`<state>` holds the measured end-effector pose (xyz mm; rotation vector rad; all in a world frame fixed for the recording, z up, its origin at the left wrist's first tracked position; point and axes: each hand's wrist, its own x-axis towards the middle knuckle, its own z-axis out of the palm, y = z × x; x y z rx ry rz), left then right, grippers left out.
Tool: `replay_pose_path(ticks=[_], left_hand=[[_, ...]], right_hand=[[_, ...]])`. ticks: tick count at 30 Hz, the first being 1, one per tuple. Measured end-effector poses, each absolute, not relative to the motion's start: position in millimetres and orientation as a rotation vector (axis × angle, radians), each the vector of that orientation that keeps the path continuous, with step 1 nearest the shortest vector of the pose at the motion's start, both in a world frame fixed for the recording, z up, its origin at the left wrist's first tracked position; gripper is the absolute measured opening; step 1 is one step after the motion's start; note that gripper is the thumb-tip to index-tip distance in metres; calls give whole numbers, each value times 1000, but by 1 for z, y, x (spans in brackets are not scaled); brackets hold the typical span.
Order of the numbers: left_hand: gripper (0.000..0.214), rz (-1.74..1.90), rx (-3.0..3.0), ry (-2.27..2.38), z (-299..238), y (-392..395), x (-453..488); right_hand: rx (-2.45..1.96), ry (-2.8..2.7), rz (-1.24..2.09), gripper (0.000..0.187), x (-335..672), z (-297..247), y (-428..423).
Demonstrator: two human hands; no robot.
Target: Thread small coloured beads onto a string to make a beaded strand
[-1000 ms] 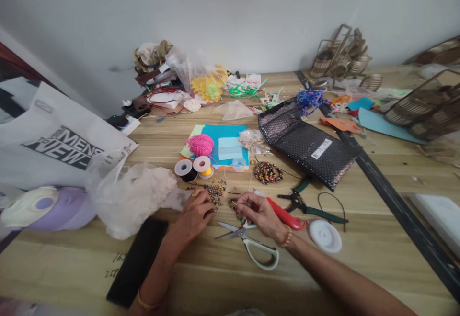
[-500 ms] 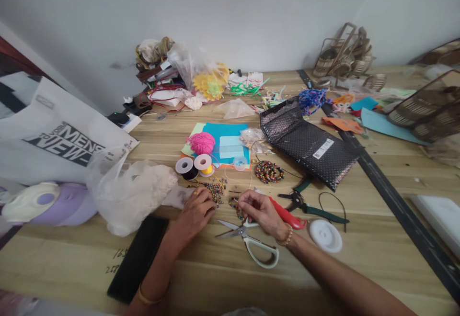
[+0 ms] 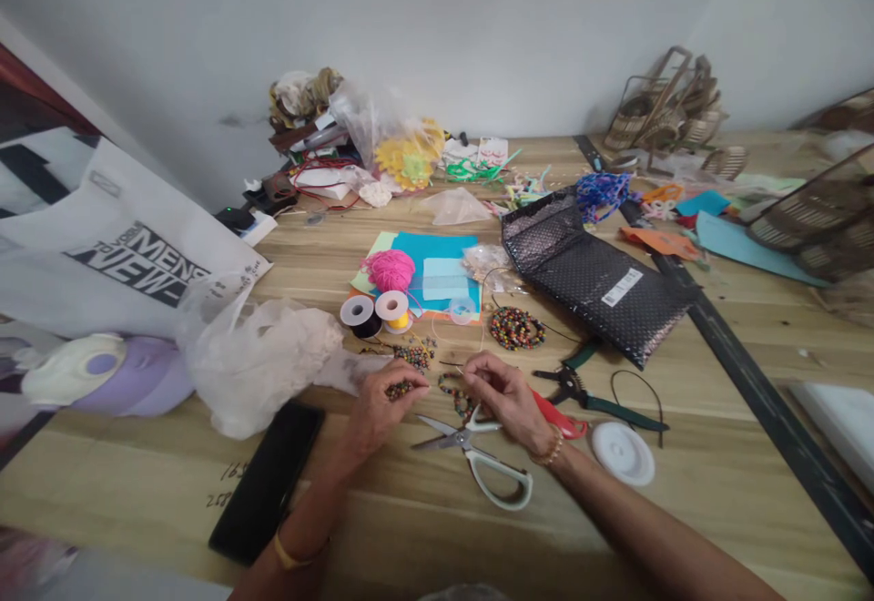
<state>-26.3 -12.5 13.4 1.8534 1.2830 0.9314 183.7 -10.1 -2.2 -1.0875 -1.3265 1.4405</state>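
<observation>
My left hand [image 3: 391, 402] is raised just over the table, thumb and forefinger pinched together; whatever is between the tips is too small to make out. Loose small beads [image 3: 415, 357] lie in a pile right behind it. My right hand [image 3: 502, 392] pinches the end of a beaded string [image 3: 449, 386], whose multicoloured beads rest on the table below the fingers. Between the two hands, open scissors [image 3: 502, 483] with white handles lie in front. Partly under my right hand is a red-handled tool [image 3: 561, 419]. A coiled bead strand [image 3: 517, 328] lies farther back.
Thread spools [image 3: 360, 312] and pink yarn [image 3: 388, 271] stand behind the beads. Green-handled pliers [image 3: 614, 405], a white spool [image 3: 623, 453] and a black bubble mailer [image 3: 601, 273] are on the right. At left are a plastic bag [image 3: 263, 364] and a black phone-like slab [image 3: 268, 483].
My left hand has lifted off the bead pile and turned toward my right hand, its thumb and forefinger now pinched. My right hand keeps its pinch near the string. The view has shifted slightly.
</observation>
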Motion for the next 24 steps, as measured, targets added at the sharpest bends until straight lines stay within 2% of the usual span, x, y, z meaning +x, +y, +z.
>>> replay_pose_path(ticks=[5, 11, 18, 24], left_hand=[[10, 908, 1770, 1293, 10, -12, -23], [11, 881, 2170, 1339, 3, -12, -25], [13, 552, 2462, 1367, 4, -17, -26], [16, 479, 2527, 1373, 3, -16, -28]], right_hand=[[-1119, -1404, 1370, 34, 185, -8, -8], [-1120, -1438, 1377, 33, 185, -9, -9], [-1124, -1461, 1347, 32, 184, -8, -9], [-1118, -1496, 1327, 30, 186, -8, -9]])
